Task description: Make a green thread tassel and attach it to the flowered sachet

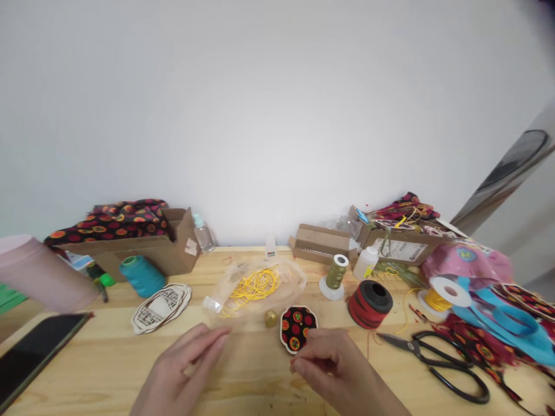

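My left hand is over the front of the table, with its thumb and fingertips pressed together. Anything between them is too fine to see. My right hand is closed in a pinch, and a tiny red bit shows at its fingertips, too small to name. Just behind the right fingers lies a scalloped badge, covered in black cloth with red and orange flowers and edged in pale wood. A small brass-coloured bell or bead sits to its left.
Yellow cord lies in a clear bag behind the hands. To the right are black-handled scissors, a red ribbon roll and an olive thread spool. On the left stand wooden cutouts, a teal thread cone and a phone.
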Available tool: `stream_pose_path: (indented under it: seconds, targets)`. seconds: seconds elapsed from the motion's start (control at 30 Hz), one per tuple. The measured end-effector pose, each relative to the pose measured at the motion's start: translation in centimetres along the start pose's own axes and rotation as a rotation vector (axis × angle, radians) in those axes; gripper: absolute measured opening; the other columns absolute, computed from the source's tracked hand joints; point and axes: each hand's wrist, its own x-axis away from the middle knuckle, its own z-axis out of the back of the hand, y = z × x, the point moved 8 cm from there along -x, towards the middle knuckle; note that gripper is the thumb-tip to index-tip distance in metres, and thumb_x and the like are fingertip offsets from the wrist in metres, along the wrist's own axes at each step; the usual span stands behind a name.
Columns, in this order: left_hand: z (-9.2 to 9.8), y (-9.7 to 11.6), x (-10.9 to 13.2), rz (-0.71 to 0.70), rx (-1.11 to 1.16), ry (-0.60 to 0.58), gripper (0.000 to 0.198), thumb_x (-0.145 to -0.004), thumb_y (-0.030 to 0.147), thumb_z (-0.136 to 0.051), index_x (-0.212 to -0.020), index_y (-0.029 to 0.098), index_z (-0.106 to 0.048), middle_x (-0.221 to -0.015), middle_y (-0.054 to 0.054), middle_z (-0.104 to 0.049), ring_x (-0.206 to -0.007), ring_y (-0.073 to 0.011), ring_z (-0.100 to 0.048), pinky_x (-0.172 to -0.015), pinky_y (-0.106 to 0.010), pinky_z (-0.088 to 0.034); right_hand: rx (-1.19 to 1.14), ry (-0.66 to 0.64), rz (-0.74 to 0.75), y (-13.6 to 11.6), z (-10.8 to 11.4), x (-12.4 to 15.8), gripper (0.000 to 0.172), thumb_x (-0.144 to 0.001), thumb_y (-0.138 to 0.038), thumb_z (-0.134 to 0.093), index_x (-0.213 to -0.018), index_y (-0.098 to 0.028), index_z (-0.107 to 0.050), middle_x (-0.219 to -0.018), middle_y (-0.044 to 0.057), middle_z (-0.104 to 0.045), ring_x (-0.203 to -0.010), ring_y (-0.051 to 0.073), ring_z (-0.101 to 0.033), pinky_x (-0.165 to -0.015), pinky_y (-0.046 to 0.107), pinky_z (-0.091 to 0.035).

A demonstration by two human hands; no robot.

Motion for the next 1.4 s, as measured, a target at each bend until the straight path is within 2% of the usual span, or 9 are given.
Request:
stream_pose_path:
  seconds: [0.1,0.17,0.27,0.4,0.63,0.87,1.03,1.2,1.4]
  targets:
    - [-3.6,4.6,0.2,-0.206,-0.008,-0.279,0.025,-0.074,0.032,-0.056,-0.098,0.028,-0.062,-0.069,0.001,-0.056,-0.065,-0.0136,-0.053,-0.062,-0.020,-0.043,0.052,-0.059,-0.019,-0.7,-0.4,-0.5,0.022,-0.074,-0.016,-0.053,-0.054,-0.013,-0.061,-0.050,-0.004,-0.039,-0.049,0.007,-0.036,-0.044,0.019,-0.024]
    - [-6.1,6.9,0.5,-0.284,-0.034,-0.466,0.027,-0.072,0.036,-0.058,-0.096,0.025,-0.063,-0.068,0.002,-0.053,-0.064,-0.0128,-0.052,-0.062,-0.021,-0.042,0.042,-0.082,-0.036,-0.9,-0.5,-0.5,0.021,-0.073,-0.014,-0.051,-0.055,-0.013,-0.061,-0.050,-0.005,-0.038,-0.049,0.006,-0.035,-0.044,0.019,-0.024]
    - [-7.8,8.4,0.2,-0.284,-0.112,-0.537,0.019,-0.077,0.033,-0.052,-0.079,0.021,-0.065,-0.067,0.001,-0.053,-0.066,-0.0130,-0.050,-0.062,-0.021,-0.039,0.023,-0.069,-0.051,-0.8,-0.2,-0.3,0.020,-0.072,-0.011,-0.049,-0.058,-0.013,-0.064,-0.051,-0.005,-0.038,-0.049,0.007,-0.034,-0.043,0.018,-0.023]
    - [-8.6,8.8,-0.1,-0.271,-0.125,-0.574,0.018,-0.077,0.029,-0.051,-0.072,0.020,-0.066,-0.067,0.001,-0.056,-0.068,-0.0136,-0.050,-0.061,-0.022,-0.036,-0.036,-0.026,-0.039,-0.4,0.4,0.2,0.022,-0.074,-0.017,-0.050,-0.059,-0.013,-0.066,-0.051,-0.003,-0.041,-0.049,0.007,-0.035,-0.044,0.019,-0.025]
    - [-8.2,7.8,-0.6,-0.064,0.110,-0.524,0.017,-0.070,0.027,-0.059,-0.057,0.020,-0.065,-0.055,0.003,-0.052,-0.055,-0.0109,-0.043,-0.052,-0.020,-0.030,-0.254,0.097,-0.032,1.1,1.2,0.9,0.024,-0.074,-0.034,-0.057,-0.062,-0.016,-0.069,-0.054,-0.001,-0.048,-0.051,0.010,-0.039,-0.048,0.022,-0.029]
    - [-9.6,5.5,-0.5,0.377,0.819,-0.528,0.019,-0.059,0.029,-0.070,-0.053,0.014,-0.061,-0.051,0.002,-0.052,-0.051,-0.0085,-0.043,-0.052,-0.019,-0.033,-0.672,0.174,-0.113,3.9,-0.1,1.4,0.024,-0.068,-0.038,-0.064,-0.059,-0.016,-0.067,-0.051,-0.003,-0.043,-0.049,0.008,-0.033,-0.048,0.021,-0.026]
    - [-11.0,5.4,-0.6,0.567,1.332,-0.456,0.018,-0.069,0.021,-0.064,-0.055,0.012,-0.056,-0.054,0.002,-0.049,-0.055,-0.0099,-0.049,-0.060,-0.024,-0.043,-0.817,0.091,-0.056,2.9,-0.5,1.1,0.022,-0.071,-0.038,-0.061,-0.067,-0.019,-0.070,-0.073,0.001,-0.056,-0.072,0.013,-0.050,-0.069,0.025,-0.037]
    - [-11.5,3.9,-1.0,0.774,1.412,-0.268,0.018,-0.080,0.011,-0.047,-0.066,0.012,-0.057,-0.058,0.000,-0.052,-0.056,-0.0110,-0.054,-0.059,-0.025,-0.049,-0.982,0.069,-0.166,4.0,-0.6,1.0,0.017,-0.070,-0.034,-0.064,-0.068,-0.018,-0.070,-0.088,0.004,-0.059,-0.085,0.017,-0.052,-0.078,0.029,-0.038]
    - [-11.8,3.5,-1.1,0.853,1.428,-0.140,0.020,-0.083,0.010,-0.042,-0.069,0.012,-0.056,-0.058,0.000,-0.052,-0.050,-0.0087,-0.052,-0.058,-0.025,-0.051,-1.108,0.074,-0.311,6.0,-1.8,0.8,0.024,-0.065,-0.038,-0.067,-0.067,-0.014,-0.068,-0.074,0.004,-0.061,-0.072,0.014,-0.054,-0.069,0.026,-0.041]
